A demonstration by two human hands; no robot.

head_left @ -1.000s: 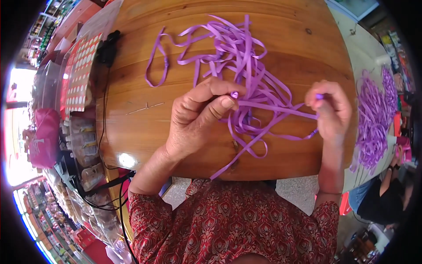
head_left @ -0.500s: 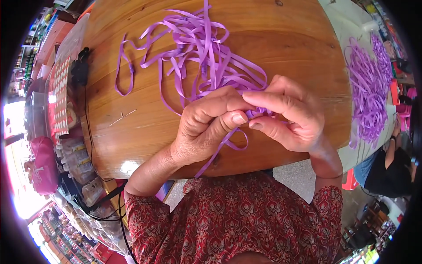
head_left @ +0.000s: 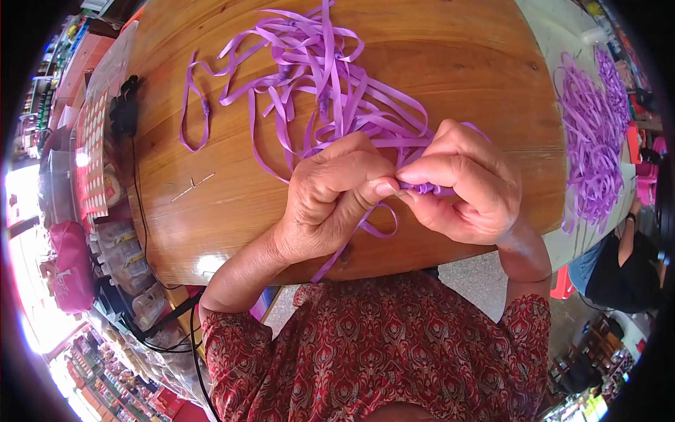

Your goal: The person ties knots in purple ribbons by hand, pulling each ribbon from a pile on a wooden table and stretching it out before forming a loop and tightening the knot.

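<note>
Between my two hands is a knotted stretch of purple ribbon [head_left: 426,188], pinched near the table's front edge. My left hand [head_left: 336,193] is closed, thumb and forefinger pressed together at the knot's left end. My right hand [head_left: 467,184] pinches the knot from the other side with thumb and forefinger. The fingers partly hide the knot. A ribbon tail hangs in a loop below my hands, toward the table edge. Just beyond them lies a loose heap of purple ribbon [head_left: 337,84] with several coiled knots in it, one looped strand stretching off to the left.
A thin needle-like tool [head_left: 193,186] lies on the wooden table [head_left: 485,77] at left. More purple ribbon [head_left: 587,141] is piled on a pale surface at right. Packets and a black cable [head_left: 138,190] line the left edge. Another person [head_left: 619,271] sits at the far right.
My fingers have drawn closer together at the knot, and more of its coiled part shows between them. The right fingertips now press on it more tightly.
</note>
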